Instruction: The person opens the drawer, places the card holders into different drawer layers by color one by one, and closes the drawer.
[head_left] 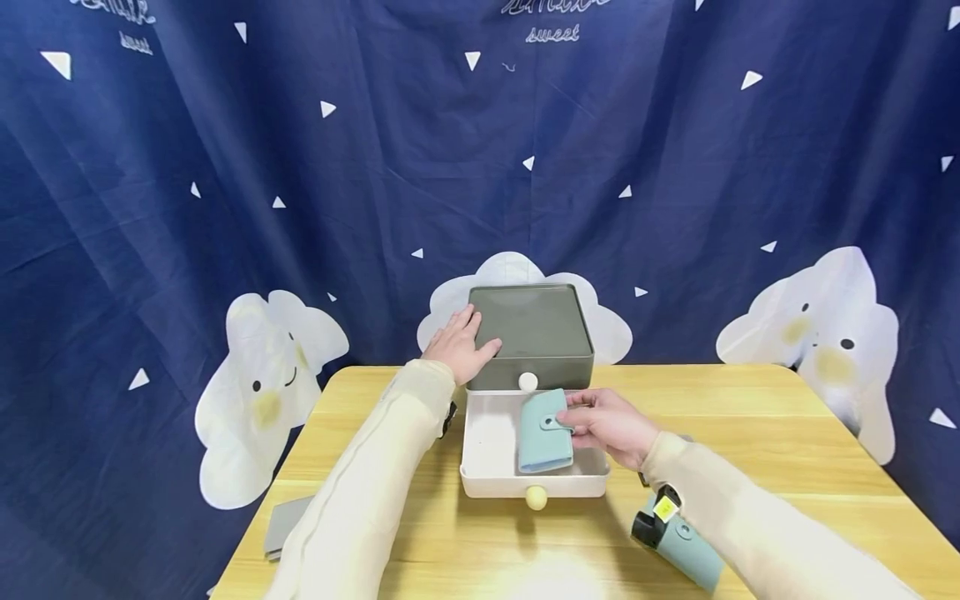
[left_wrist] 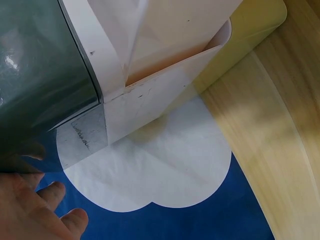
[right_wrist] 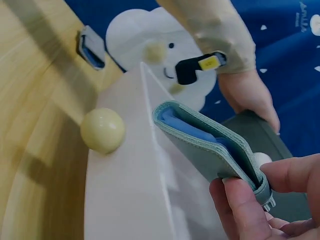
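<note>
Pinched by its snap-strap side in my right hand [head_left: 611,425] is a light teal wallet [head_left: 542,437], held over the pulled-out white drawer [head_left: 491,442]. The right wrist view shows the thumb on one face of the wallet [right_wrist: 200,137], fingers on the other, and blue inside the fold. My left hand [head_left: 459,346] rests with spread fingers on the top left edge of the dark green-grey box [head_left: 532,321] above the drawer. In the left wrist view, fingertips [left_wrist: 52,192] lie against the box's side.
A second teal wallet [head_left: 693,554] lies on the wooden table [head_left: 750,408], partly under the right forearm. At the left edge sits a grey wallet [head_left: 285,525]. The drawer has a round yellow knob [head_left: 536,497]; a white knob [head_left: 528,382] is above. A blue curtain [head_left: 637,208] hangs behind.
</note>
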